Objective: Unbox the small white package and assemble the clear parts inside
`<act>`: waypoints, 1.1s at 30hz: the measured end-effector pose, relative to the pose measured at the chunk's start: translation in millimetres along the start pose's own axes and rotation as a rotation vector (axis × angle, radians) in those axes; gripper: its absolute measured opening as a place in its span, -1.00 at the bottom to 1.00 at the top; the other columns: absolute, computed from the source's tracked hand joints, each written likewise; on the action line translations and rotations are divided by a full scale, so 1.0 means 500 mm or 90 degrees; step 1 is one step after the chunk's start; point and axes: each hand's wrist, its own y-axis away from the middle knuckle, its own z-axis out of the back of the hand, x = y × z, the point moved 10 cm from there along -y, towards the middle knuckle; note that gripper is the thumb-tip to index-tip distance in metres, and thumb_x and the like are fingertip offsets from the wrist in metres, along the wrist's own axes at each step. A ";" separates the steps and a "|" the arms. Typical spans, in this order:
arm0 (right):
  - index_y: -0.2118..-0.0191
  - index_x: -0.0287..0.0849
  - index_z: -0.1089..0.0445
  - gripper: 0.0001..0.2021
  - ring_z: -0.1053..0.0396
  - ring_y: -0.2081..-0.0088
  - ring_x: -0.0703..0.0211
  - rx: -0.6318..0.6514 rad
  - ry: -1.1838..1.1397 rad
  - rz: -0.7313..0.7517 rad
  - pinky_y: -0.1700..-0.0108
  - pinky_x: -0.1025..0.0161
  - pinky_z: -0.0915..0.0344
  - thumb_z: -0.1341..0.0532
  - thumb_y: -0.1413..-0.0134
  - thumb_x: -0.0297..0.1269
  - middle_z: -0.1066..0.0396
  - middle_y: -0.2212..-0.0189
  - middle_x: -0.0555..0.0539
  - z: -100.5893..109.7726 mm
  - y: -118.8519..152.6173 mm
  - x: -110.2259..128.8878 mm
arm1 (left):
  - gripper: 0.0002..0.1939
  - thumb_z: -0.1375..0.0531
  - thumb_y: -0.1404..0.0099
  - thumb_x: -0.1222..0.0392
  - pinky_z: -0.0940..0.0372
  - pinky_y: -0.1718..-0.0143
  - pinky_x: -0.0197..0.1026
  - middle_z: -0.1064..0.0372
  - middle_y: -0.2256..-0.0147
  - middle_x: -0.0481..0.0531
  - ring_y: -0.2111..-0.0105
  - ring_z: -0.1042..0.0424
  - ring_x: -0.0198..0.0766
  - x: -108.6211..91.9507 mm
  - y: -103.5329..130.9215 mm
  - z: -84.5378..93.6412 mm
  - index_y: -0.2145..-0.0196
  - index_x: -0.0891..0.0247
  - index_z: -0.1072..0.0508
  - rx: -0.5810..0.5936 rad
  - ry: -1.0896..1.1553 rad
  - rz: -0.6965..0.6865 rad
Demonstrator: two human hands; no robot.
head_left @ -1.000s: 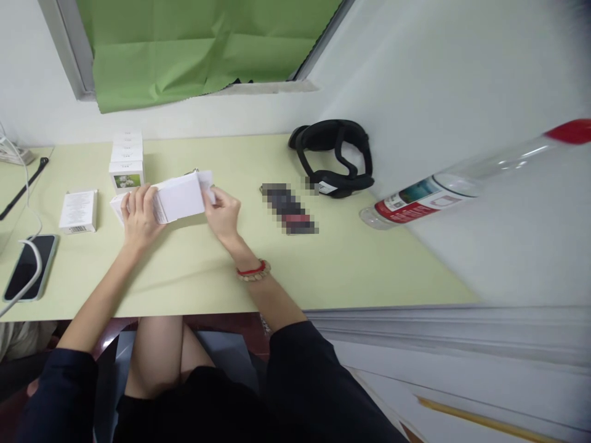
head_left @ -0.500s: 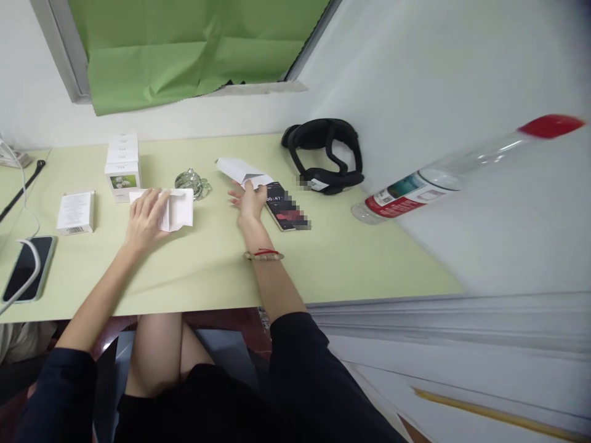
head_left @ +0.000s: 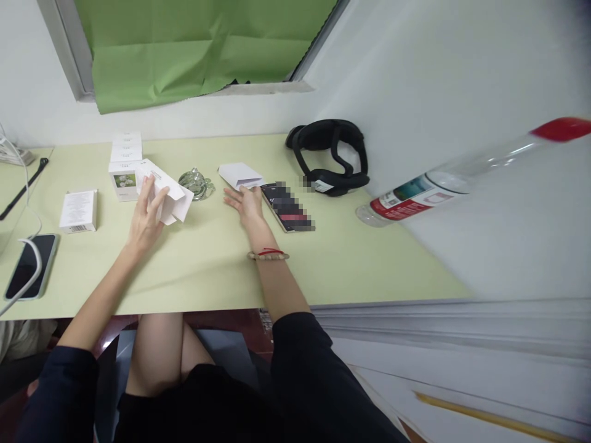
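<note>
My left hand (head_left: 146, 215) is closed around a white cardboard box (head_left: 162, 180), tilted, with its end flaps standing open toward the lower right. Fingers slightly apart, my right hand (head_left: 248, 203) rests low over the table at the near edge of a folded white paper piece (head_left: 237, 172); whether the fingertips touch it I cannot tell. Just right of that hand lies a black phone (head_left: 286, 209) with a lit, partly blurred screen. Between the hands, farther back, sits a clear glass object (head_left: 196, 183). Behind the left hand stand several white boxes (head_left: 124, 175) in a row.
At the left are another white box (head_left: 78, 211), a dark phone (head_left: 31, 267) and a white cable (head_left: 34, 261). A black headset (head_left: 330, 157) lies at the back right, near a clear bottle with a red label (head_left: 406, 197). The wall (head_left: 484, 92) bounds the right side.
The white box in my left hand has tilted and turned, its far end rising to the upper left. The white paper piece now lies lower on the table, and my right hand's fingers have come off it.
</note>
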 end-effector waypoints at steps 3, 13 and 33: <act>0.11 -0.07 -0.14 -0.72 -0.45 0.12 0.25 0.035 0.022 0.027 0.27 0.31 -0.48 -0.11 -0.01 -0.35 -0.29 -0.05 -0.09 -0.004 -0.011 0.003 | -0.44 -0.07 -0.38 0.13 -0.38 -0.01 -0.01 0.06 -0.30 0.36 -0.32 -0.03 -0.01 0.014 0.009 0.003 -0.26 0.12 0.06 -0.038 0.051 0.040; 0.17 -0.09 -0.23 -0.69 -0.32 -0.02 0.23 0.051 0.061 0.059 0.14 0.26 -0.44 -0.19 0.14 -0.28 -0.30 0.01 -0.06 -0.011 -0.022 0.009 | -0.15 -0.21 -0.26 -0.07 -0.38 0.09 -0.03 -0.27 -0.08 0.35 -0.07 -0.37 0.04 0.070 0.024 0.007 -0.30 0.21 0.18 -0.072 0.060 0.240; 0.40 -0.16 -0.22 -0.80 -0.30 0.22 0.34 -0.006 0.017 0.054 0.25 0.43 -0.36 -0.23 0.22 -0.30 -0.28 0.30 0.03 0.014 -0.028 0.009 | -0.12 -0.23 -0.22 -0.08 -0.35 0.18 -0.09 -0.45 0.15 0.23 0.03 -0.45 0.06 0.084 0.031 0.004 -0.32 0.29 0.09 -0.067 0.055 0.308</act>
